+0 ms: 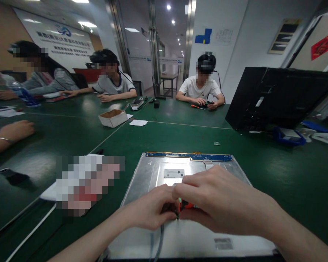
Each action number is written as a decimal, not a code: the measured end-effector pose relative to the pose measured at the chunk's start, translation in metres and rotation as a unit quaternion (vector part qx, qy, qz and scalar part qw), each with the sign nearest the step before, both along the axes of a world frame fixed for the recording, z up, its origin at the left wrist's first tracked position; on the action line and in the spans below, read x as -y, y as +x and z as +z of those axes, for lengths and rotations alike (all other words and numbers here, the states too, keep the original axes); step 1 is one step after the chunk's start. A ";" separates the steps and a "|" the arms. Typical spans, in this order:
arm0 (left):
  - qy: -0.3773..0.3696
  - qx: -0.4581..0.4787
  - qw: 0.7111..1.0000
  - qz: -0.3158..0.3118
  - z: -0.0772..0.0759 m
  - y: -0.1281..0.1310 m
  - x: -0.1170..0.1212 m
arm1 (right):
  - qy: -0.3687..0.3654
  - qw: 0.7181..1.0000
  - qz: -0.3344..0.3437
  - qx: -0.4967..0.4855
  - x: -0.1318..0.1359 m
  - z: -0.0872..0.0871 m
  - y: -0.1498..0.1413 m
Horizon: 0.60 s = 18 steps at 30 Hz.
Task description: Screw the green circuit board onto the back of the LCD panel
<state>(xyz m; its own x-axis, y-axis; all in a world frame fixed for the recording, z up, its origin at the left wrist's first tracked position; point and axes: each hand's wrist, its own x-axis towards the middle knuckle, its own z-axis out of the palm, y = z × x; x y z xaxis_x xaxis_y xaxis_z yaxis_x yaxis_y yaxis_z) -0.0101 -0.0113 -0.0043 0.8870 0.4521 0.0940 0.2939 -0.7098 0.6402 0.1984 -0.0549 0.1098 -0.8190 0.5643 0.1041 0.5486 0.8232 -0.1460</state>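
Observation:
A silvery flat display panel (142, 240) lies on the table in front of me, a blue circuit strip (169, 156) along its far edge. Above the panel's middle, my left hand (154, 207) is closed in a pinch at the upper end of a grey cable (161, 240); a small greenish part shows by the fingertips. My right hand (218, 200) is closed around an orange-and-black tool (186, 205), mostly covered by the fingers. Its tip is hidden, so its exact kind is unclear. Both hands meet at the fingertips.
Left of the panel is a blurred white-and-pink item (90, 185) with a white cord (30, 233). An open cardboard box (113, 119) stands farther off. A large black monitor (281, 98) rises at right. Several people sit around the green table; another person's hand (16, 131) rests at left.

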 end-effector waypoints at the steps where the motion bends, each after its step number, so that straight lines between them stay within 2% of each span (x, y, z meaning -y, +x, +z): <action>1: 0.000 -0.007 1.000 0.001 0.000 0.000 0.000 | 0.005 1.000 -0.001 0.000 0.000 -0.001 0.000; 7: -0.032 -0.027 0.999 -0.005 -0.003 -0.001 -0.002 | 0.011 1.000 -0.013 0.002 -0.001 -0.001 -0.002; 13: -0.014 -0.012 1.000 0.016 -0.005 -0.002 -0.002 | -0.023 1.000 0.000 -0.005 0.002 0.003 -0.001; 18: -0.025 -0.021 0.999 0.003 -0.002 -0.001 0.000 | -0.002 1.000 -0.017 -0.001 0.002 0.001 -0.002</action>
